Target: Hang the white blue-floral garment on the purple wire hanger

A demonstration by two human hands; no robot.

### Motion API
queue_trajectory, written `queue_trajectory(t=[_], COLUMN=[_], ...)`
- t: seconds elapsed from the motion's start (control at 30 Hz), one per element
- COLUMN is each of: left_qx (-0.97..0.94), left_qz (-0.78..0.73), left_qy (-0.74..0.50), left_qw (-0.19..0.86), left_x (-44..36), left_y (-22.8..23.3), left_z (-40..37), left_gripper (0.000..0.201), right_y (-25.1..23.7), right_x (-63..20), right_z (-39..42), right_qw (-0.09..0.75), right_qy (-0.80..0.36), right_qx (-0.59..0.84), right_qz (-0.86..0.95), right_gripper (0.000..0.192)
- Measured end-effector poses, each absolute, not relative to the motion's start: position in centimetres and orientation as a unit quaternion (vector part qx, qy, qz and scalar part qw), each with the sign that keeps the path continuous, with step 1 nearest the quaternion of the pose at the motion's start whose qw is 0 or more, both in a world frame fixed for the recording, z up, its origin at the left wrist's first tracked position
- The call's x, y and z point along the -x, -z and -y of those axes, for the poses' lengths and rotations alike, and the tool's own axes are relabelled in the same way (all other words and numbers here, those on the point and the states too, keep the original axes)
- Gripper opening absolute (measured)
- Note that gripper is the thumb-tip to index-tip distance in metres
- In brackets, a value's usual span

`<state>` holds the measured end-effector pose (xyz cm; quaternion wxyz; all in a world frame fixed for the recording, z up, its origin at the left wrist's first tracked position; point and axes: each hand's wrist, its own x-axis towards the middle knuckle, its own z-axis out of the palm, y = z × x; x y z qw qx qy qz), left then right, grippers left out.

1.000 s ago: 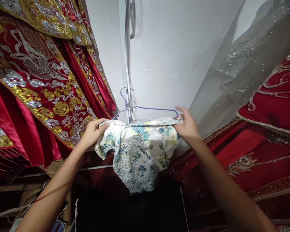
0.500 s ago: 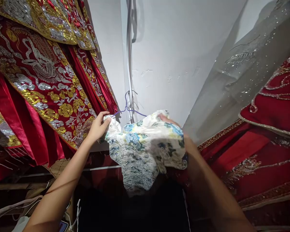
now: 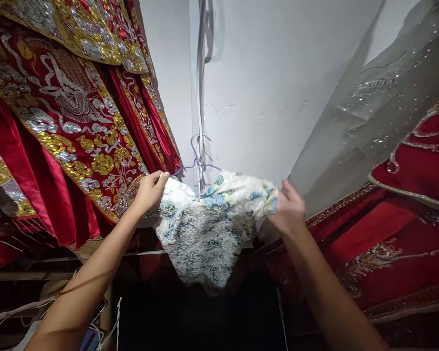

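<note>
Left hand (image 3: 149, 191) pinches floral garment's (image 3: 208, 229) shoulder at the purple hanger (image 3: 195, 163); right hand (image 3: 288, 210) grips opposite shoulder. Keep both level, seams on hanger ends.

The white wall (image 3: 263, 73) is bright and evenly lit, and soft shadows fall on it behind the hanging strip. The bottom of the picture is very dark, almost black. The edges bend outward, and the right hand (image 3: 289, 209) is slightly blurred.
</note>
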<state>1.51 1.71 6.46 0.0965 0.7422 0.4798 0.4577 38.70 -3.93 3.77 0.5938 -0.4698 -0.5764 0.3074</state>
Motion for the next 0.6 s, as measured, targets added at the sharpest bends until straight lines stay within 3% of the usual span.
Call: queue_trajectory(t=[0.2,0.27,0.33,0.43,0.53,0.6], left_qx=[-0.722,-0.722,-0.727,-0.754,-0.795,-0.819], left_qz=[-0.494,-0.490,-0.465,-0.395,-0.315,-0.257], left_qy=[-0.477,-0.479,-0.484,-0.465,-0.426,-0.406], left_qw=[0.088,0.094,0.145,0.242,0.295,0.315], left_x=[-3.7,-3.7,-3.6,-4.2,-6.2,-8.1], left_y=[-8.5,-8.2,-7.4,-6.1,-5.9,-6.3], left_z=[-3.1,-3.0,-2.5,-0.8,1.6,3.2], left_gripper=[0.039,0.044,0.048,0.048,0.040,0.033], right_y=[-9.5,-8.8,-6.9,-2.9,0.8,2.3], right_x=[-34.5,-33.6,-33.3,-32.4,-30.1,-28.0], right_z=[6.3,6.7,6.5,5.4,3.8,3.0], right_qw=[0.597,0.526,0.417,0.346,0.369,0.386], right_qy=[-0.345,-0.398,-0.429,-0.339,-0.168,-0.097], right_qx=[0.416,0.372,0.346,0.388,0.395,0.372], right_qz=[0.593,0.653,0.723,0.784,0.825,0.838], right_gripper=[0.084,0.085,0.072,0.054,0.091,0.104])
